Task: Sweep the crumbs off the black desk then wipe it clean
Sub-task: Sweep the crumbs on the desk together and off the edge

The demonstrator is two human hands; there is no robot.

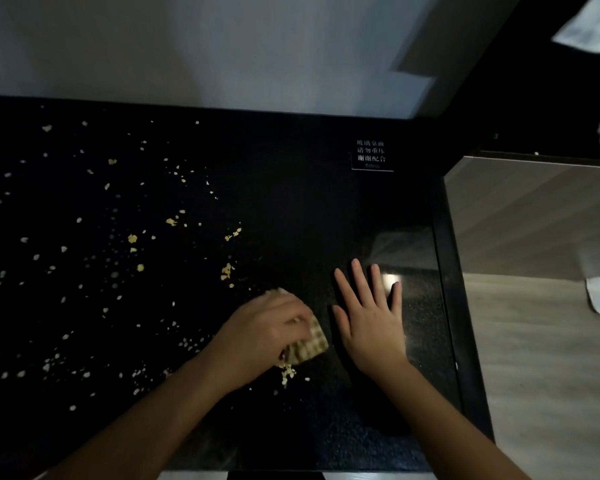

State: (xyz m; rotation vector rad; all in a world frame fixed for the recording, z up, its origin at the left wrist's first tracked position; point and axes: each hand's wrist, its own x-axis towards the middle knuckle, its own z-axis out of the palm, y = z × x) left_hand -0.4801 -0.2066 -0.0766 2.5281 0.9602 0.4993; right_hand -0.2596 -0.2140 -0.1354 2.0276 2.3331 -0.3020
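The left hand (267, 330) gripped a small checked cloth (310, 342) with curled fingers and pressed it on the black table (291, 168). The cloth was much nearer to the person than the white-lettered label (371, 155) and a little to the left of it. The right hand (369, 323) lay flat and wide with the fingers spread, holding nothing, straight toward the person from the label. The crumbs (132, 239) were scattered over the table to the left of the label. A small heap (286, 372) of them touched the near side of the cloth.

I think several things could go wrong. The cloth was small and mostly hidden under the hand, so a fast stroke could let crumbs slip around its sides and spread them more. The heap lay on the person's side of the cloth, so a stroke away from the person would leave it behind. To the right of the label the table ended above the floor (534, 341), and a stroke that way, with no hand cupped to catch, would drop crumbs there. The pale specks were fine and the light was poor, so some could be missed.
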